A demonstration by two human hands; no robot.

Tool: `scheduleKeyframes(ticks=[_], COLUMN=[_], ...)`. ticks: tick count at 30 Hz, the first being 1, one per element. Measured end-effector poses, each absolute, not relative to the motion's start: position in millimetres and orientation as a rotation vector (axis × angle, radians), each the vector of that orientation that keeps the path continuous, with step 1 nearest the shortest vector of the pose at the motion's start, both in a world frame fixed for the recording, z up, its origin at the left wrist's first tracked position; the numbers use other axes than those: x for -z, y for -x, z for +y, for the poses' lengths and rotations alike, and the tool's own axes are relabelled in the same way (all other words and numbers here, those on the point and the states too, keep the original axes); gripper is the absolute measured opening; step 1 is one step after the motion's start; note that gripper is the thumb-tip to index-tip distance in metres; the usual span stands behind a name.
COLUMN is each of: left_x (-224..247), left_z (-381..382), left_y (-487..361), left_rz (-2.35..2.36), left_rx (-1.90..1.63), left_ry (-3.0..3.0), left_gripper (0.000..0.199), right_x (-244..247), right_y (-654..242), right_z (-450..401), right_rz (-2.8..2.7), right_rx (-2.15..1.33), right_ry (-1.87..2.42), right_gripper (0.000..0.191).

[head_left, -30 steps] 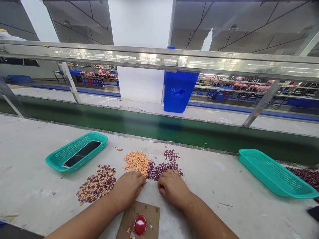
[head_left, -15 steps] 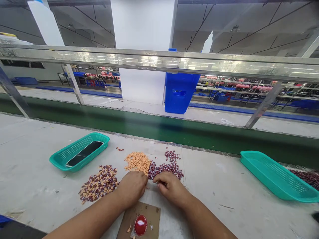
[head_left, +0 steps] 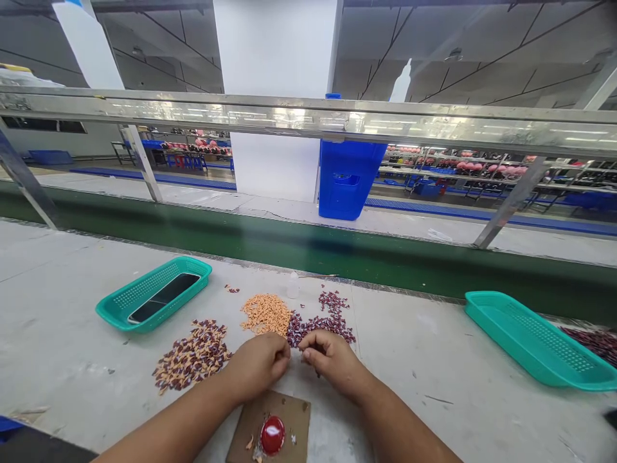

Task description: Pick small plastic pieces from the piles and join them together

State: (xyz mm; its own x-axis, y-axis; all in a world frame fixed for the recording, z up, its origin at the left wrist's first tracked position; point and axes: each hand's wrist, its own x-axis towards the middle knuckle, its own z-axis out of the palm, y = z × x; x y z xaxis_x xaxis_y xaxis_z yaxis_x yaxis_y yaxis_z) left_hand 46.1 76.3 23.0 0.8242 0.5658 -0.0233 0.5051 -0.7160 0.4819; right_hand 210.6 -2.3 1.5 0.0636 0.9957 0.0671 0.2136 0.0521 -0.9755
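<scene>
Pieces: small dark-red pieces [head_left: 313, 328] in a loose heap on the table [head_left: 72, 386], just beside orange pieces [head_left: 265, 315].
Right hand [head_left: 332, 363]: pinching a tiny dark piece [head_left: 317, 373].
Left hand [head_left: 258, 363]: curled closed, just beside the right hand.
Nearby: cardboard [head_left: 289, 411] bearing a red disc [head_left: 272, 435].

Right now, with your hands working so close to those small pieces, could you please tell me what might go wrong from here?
Your left hand and right hand are right beside the orange pieces and dark red pieces. These piles nearly touch, so one careless sweep could mix them. Loose pieces might also end up on the cardboard near the glossy red disc.
</scene>
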Motion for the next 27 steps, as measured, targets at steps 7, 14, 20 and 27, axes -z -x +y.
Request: scheduleKeyframes(ticks=[7,14,20,27], left_x=[-29.5,-29.5,-21.0,-24.0], left_z=[54.2,45.5,41.1,29.5], left_y=[-34.1,-20.1,-6.3,9.8], left_rz=[0.593,0.479,0.677,0.777], left_rx=[-0.34,-0.315,-0.499,-0.643], left_ry=[-1.607,-1.31,-1.292,-1.128], left_gripper=[0.022,0.023,0.028,0.027], right_x=[-3.9,-3.2,-13.7,-16.7], right_y=[-194.2,-182.3,-180.7,-166.1], right_z=[-12.2,-16.9,-22.2,-33.0], right_rz=[-1.151,-1.065,-1.435,-2.2], right_rx=[-1.407,-1.592,-1.341,-0.519], right_ry=[1.012,0.869,1.152,1.493], right_gripper=[0.028,0.037,0.018,0.008])
